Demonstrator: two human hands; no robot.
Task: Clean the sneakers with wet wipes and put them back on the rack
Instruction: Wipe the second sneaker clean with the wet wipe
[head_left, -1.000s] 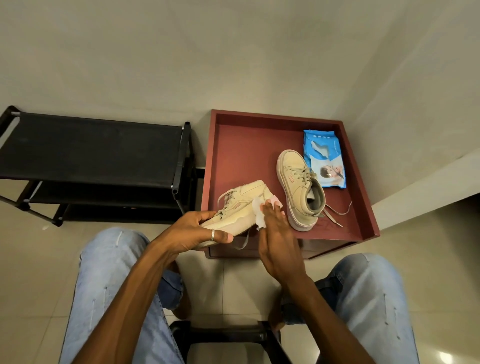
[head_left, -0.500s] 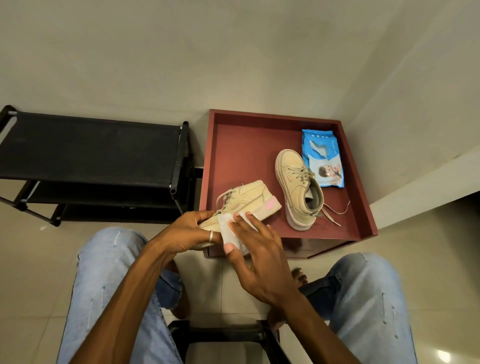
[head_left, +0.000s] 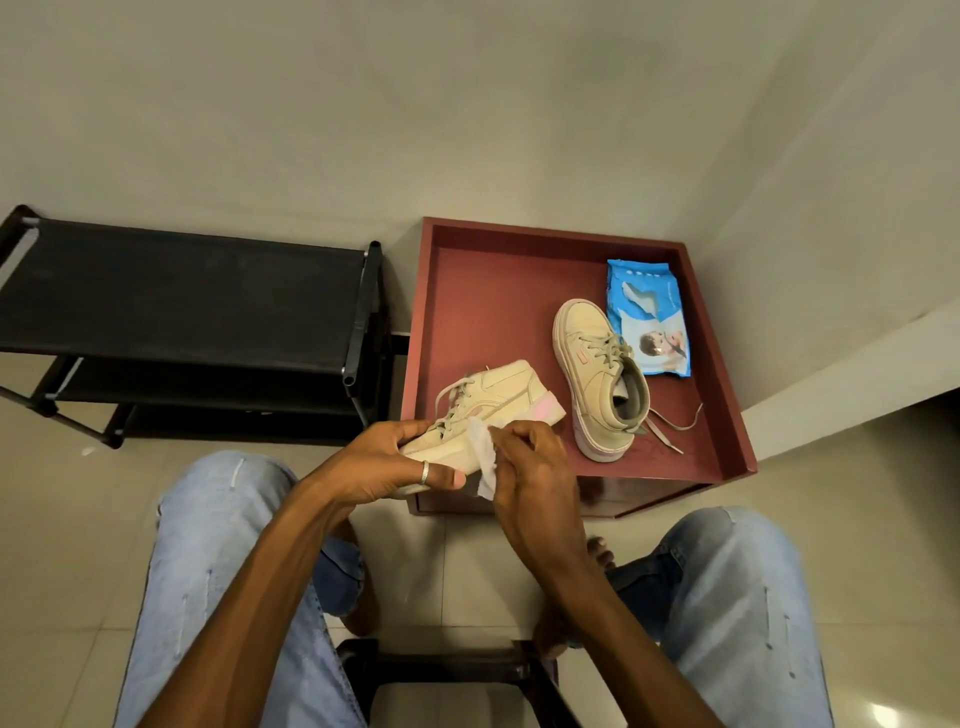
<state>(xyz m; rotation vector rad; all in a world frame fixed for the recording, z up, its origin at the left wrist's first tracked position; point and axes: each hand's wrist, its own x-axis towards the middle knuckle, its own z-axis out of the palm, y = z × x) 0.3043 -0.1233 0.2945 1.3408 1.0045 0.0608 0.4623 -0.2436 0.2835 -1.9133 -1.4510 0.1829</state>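
i see a red rimmed table (head_left: 488, 312) on the tiled floor (head_left: 78, 519); on it one beige sneaker (head_left: 597, 384) stands on its sole, a blue wipes pack (head_left: 649, 322) just beside it.

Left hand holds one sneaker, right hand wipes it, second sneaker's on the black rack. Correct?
No: head view shows the second sneaker in the red tray, beside the wipes pack, not on the black rack. Left hand does grip the first sneaker; right hand holds the wipe on it.
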